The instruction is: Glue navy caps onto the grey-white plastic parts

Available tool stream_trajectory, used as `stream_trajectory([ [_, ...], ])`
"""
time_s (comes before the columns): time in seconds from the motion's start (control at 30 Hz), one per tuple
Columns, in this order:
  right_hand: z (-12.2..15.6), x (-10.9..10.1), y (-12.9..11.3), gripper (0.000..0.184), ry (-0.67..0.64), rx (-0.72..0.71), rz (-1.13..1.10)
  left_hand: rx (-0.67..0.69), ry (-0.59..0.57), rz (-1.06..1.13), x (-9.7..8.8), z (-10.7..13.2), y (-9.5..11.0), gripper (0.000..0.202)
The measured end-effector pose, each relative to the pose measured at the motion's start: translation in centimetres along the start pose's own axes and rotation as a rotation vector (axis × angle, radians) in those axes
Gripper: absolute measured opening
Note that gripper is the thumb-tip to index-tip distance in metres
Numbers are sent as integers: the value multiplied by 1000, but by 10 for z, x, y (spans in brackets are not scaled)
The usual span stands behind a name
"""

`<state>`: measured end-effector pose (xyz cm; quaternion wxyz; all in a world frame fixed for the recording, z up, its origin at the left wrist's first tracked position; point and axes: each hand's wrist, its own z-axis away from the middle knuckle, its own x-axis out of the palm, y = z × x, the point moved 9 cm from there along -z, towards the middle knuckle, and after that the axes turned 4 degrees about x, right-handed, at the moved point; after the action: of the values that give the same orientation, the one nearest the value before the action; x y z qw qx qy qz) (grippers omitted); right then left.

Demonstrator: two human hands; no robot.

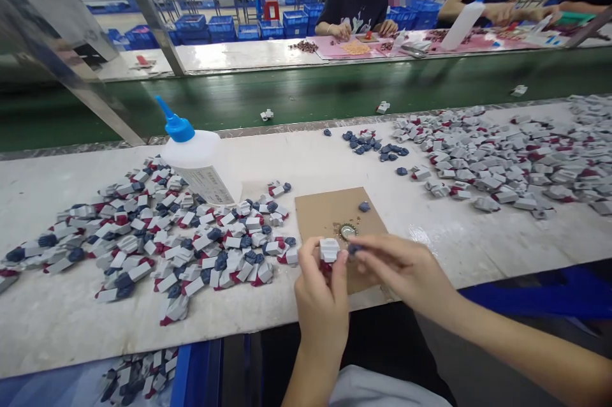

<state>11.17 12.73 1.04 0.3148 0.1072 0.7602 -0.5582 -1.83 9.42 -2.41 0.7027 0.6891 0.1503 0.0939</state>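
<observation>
My left hand [321, 295] pinches a small white ridged plastic part [329, 249] with a dark red underside, held over the near edge of a brown cardboard square [329, 215]. My right hand [399, 270] is closed on a small dark blue piece [354, 248], which it holds against the right side of the white part. A small round metal cap [347, 231] and a loose blue piece [364, 207] lie on the cardboard just beyond my fingers.
A heap of white, red and blue parts [182, 241] lies left. A squeeze bottle with a blue nozzle [198, 161] leans behind it. Loose blue pieces [373, 145] and a heap of white parts [502, 152] lie right. People work across the green conveyor [306, 97].
</observation>
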Motion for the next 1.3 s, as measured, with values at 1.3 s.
stream_trajectory([
  [1.3,-17,-14,-53,13,-129,-88,-31,-214,-185,539,-3,21,-4,12],
])
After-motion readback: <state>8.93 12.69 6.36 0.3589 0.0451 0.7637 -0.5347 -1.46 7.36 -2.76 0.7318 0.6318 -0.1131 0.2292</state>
